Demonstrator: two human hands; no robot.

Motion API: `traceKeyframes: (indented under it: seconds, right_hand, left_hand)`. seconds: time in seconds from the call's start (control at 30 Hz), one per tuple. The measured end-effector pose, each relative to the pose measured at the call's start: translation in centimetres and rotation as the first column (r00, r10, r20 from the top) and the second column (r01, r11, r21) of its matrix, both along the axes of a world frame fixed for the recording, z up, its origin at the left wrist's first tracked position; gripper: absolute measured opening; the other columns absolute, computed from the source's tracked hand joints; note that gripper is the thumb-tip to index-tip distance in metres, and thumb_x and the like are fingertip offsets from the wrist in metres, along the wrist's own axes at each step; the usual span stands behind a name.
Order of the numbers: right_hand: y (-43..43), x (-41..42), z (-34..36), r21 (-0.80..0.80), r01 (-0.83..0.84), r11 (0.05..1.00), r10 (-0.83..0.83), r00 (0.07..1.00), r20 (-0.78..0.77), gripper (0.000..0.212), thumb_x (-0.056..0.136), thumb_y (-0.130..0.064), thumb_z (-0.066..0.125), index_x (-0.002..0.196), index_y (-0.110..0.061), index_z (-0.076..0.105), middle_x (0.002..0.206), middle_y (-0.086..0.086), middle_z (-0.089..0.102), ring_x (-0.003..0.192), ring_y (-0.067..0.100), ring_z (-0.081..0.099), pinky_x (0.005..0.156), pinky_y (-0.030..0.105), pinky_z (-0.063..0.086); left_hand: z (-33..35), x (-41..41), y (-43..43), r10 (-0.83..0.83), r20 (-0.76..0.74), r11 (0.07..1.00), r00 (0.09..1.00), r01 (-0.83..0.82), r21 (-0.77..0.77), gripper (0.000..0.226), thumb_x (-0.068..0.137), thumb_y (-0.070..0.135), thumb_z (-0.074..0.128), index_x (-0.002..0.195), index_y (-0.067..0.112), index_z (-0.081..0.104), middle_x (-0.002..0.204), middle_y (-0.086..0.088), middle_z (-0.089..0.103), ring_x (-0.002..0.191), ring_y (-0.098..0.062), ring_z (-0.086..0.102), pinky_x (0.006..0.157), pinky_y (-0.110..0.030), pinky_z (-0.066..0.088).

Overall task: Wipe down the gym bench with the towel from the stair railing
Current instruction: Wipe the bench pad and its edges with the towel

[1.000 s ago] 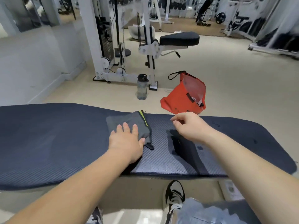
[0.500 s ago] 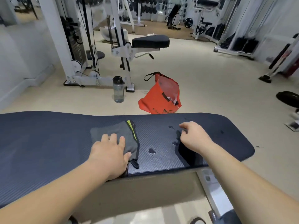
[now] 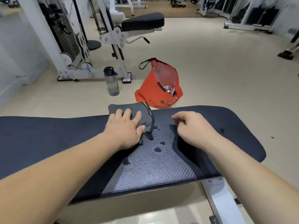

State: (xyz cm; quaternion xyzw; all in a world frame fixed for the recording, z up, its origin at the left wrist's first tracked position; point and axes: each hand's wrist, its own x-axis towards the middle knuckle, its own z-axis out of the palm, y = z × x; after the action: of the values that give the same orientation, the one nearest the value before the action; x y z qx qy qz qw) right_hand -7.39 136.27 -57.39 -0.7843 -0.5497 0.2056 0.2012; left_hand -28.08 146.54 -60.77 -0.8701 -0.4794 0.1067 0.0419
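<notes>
My left hand point(image 3: 125, 129): palm down and flat on the towel, fingers spread a little and pointing toward the far edge, thumb lying along the towel's right side.
My right hand point(image 3: 193, 127): loosely curled, fingertips bent down onto the pad just right of the towel; it holds nothing that I can see.
Towel point(image 3: 144, 115): grey, folded, with a yellow-green stripe along its right hem; it lies on the gym bench at the far edge, roughly midway along, partly under my left hand.
Towel loop point(image 3: 149, 135): a small dark tab hanging off the towel's near right corner, resting on the pad.
Gym bench point(image 3: 40, 139): long dark padded top running left to right in front of me, with a lighter woven-pattern panel in the middle between my forearms.
Water drops point(image 3: 157, 149): several beads and a scatter of fine droplets on the woven panel, near my hands and toward the near edge.
Bench frame point(image 3: 223, 204): pale metal, showing under the near right corner.
Water bottle point(image 3: 112, 81): clear with a black cap, upright on the floor beyond the far edge.
Orange bag point(image 3: 159, 88): open-topped, standing on the floor just right of the bottle, close to the far edge.
Weight machine point(image 3: 113, 34): white frame with a black seat pad, farther back on the floor.
</notes>
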Motion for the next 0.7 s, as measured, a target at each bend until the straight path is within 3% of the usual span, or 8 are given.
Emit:
traceKeyframes:
  seconds: [0.23, 0.4, 0.47, 0.5, 0.6, 0.63, 0.7]
  right_hand:
    - [-1.6, 1.4, 0.3, 0.04, 0.063, 0.997, -0.059, 0.994, -0.092, 0.047, 0.095, -0.004, 0.044, 0.127, -0.02, 0.074, 0.121, -0.002, 0.074, 0.118, 0.017, 0.065, 0.099, 0.025, 0.047]
    - [-1.1, 0.0, 0.1, 0.01, 0.012, 1.0, -0.011, 0.994, -0.104, 0.044, 0.097, -0.007, 0.045, 0.127, -0.019, 0.074, 0.129, 0.001, 0.073, 0.123, 0.02, 0.064, 0.105, 0.031, 0.049]
    - [-0.9, -0.8, 0.2, 0.009, -0.017, 1.0, 0.018, 0.996, -0.087, 0.039, 0.099, -0.012, 0.047, 0.128, -0.02, 0.073, 0.132, 0.0, 0.073, 0.124, 0.02, 0.064, 0.108, 0.034, 0.05]
    - [-0.9, -1.2, 0.2, 0.008, -0.033, 0.999, 0.034, 0.997, -0.076, 0.036, 0.101, -0.016, 0.049, 0.127, -0.021, 0.074, 0.131, 0.0, 0.073, 0.123, 0.02, 0.064, 0.107, 0.034, 0.05]
    - [-1.0, -2.1, 0.4, -0.007, -0.088, 0.996, 0.087, 0.994, -0.072, 0.031, 0.102, -0.019, 0.052, 0.124, -0.021, 0.075, 0.127, -0.001, 0.074, 0.115, 0.017, 0.065, 0.096, 0.025, 0.045]
    - [-1.1, -2.3, 0.4, -0.015, -0.104, 0.994, 0.103, 0.992, -0.074, 0.031, 0.102, -0.019, 0.053, 0.124, -0.02, 0.075, 0.127, -0.001, 0.074, 0.111, 0.015, 0.064, 0.092, 0.022, 0.042]
    - [-1.0, -2.6, 0.5, -0.022, -0.125, 0.992, 0.123, 0.99, -0.072, 0.033, 0.102, -0.018, 0.052, 0.126, -0.019, 0.074, 0.128, -0.001, 0.074, 0.111, 0.015, 0.063, 0.091, 0.02, 0.039]
  left_hand:
    - [0.3, 2.6, -6.1, -0.13, 0.01, 0.988, 0.991, 0.129, 0.08, 0.07, 0.102, 0.057, 0.02, 0.161, 0.02, 0.02, 0.141, -0.013, 0.043, 0.118, -0.037, 0.04, 0.094, -0.049, 0.036]
    - [-0.2, -3.5, -11.2, -0.376, 0.049, 0.923, 0.925, 0.37, 0.109, 0.065, 0.097, 0.055, 0.037, 0.145, 0.014, 0.054, 0.103, -0.012, 0.059, 0.083, -0.034, 0.05, 0.06, -0.045, 0.045]
    - [-0.1, -6.1, -9.0, -0.302, -0.007, 0.949, 0.953, 0.302, 0.092, 0.063, 0.098, 0.058, 0.033, 0.145, 0.021, 0.054, 0.106, -0.012, 0.06, 0.085, -0.035, 0.052, 0.059, -0.045, 0.049]
    - [0.2, -7.0, -7.6, -0.191, -0.029, 0.976, 0.981, 0.193, 0.099, 0.064, 0.099, 0.059, 0.028, 0.148, 0.024, 0.051, 0.113, -0.013, 0.06, 0.092, -0.036, 0.053, 0.064, -0.046, 0.053]
    - [1.0, -7.8, -5.3, 0.209, 0.015, 0.977, 0.978, -0.209, 0.047, 0.066, 0.101, 0.059, 0.023, 0.159, 0.027, 0.029, 0.14, -0.014, 0.043, 0.12, -0.037, 0.043, 0.091, -0.048, 0.053]
    - [0.9, -7.5, -6.0, 0.257, 0.042, 0.966, 0.965, -0.258, 0.027, 0.068, 0.101, 0.06, 0.022, 0.16, 0.026, 0.023, 0.144, -0.014, 0.038, 0.124, -0.037, 0.039, 0.095, -0.047, 0.051]
    - [1.0, -6.6, -9.2, 0.172, 0.064, 0.985, 0.983, -0.173, 0.011, 0.071, 0.099, 0.061, 0.017, 0.16, 0.025, 0.018, 0.143, -0.012, 0.035, 0.125, -0.034, 0.036, 0.094, -0.045, 0.051]
